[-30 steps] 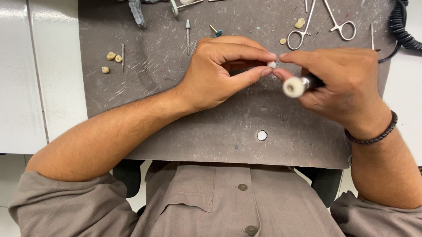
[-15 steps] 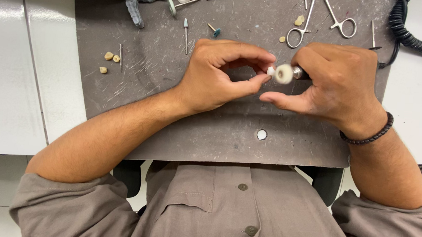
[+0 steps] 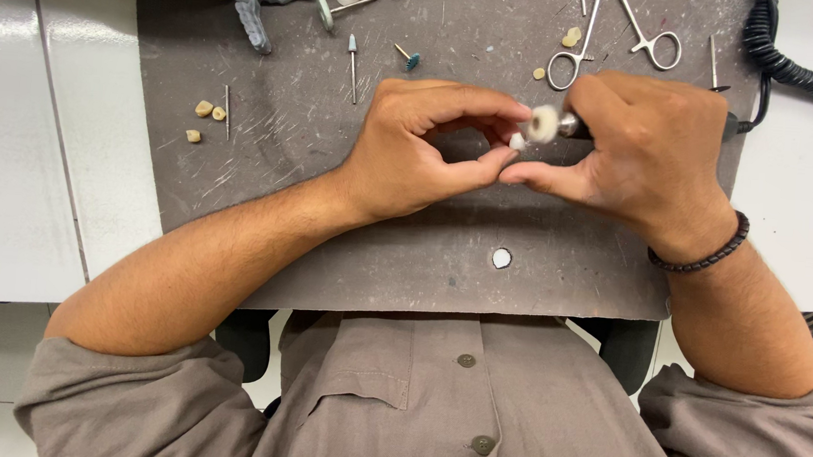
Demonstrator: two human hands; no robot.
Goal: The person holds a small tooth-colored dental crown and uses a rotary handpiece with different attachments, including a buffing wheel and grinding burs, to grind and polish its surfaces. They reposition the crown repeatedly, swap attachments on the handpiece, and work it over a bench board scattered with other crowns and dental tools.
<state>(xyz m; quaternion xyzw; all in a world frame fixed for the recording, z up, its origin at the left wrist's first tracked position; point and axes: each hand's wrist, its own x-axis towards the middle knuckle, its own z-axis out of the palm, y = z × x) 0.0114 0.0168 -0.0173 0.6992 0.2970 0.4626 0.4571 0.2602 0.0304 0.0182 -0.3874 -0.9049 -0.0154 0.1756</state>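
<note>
Small white piece (image 3: 517, 141) pinched in my left hand (image 3: 422, 148), felt wheel (image 3: 541, 124) touching it, above the middle of the grey mat (image 3: 423, 259).

I hold the piece between left thumb and forefinger; my right hand (image 3: 640, 150) is clenched around the handpiece, whose wheel meets the piece. My worry: the grip is only at the fingertips, so the wheel could flick the piece onto the mat among the loose tooth-like bits (image 3: 205, 111) at far left, or graze my fingertip. The forceps (image 3: 625, 28) and burs (image 3: 352, 55) lie far.
</note>
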